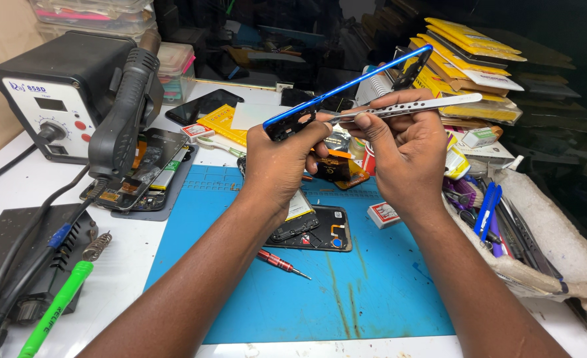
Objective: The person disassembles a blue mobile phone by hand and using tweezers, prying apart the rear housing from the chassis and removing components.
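Note:
My left hand (281,159) holds up a blue phone frame (353,83) by its lower end, tilted so its edge faces me. My right hand (406,149) grips metal tweezers (416,106), whose tips touch the frame's lower end near my left thumb. Below my hands, an opened phone body (316,229) lies on the blue work mat (346,292). A small red-handled screwdriver (281,263) rests on the mat next to it.
A hot-air station (55,99) with its handpiece (124,113) stands at the left, over another opened phone (144,176). A green-handled tool (58,308) and cables lie at the lower left. Yellow packets (466,59) pile up at the back right; a cloth tray of tools (505,225) sits right.

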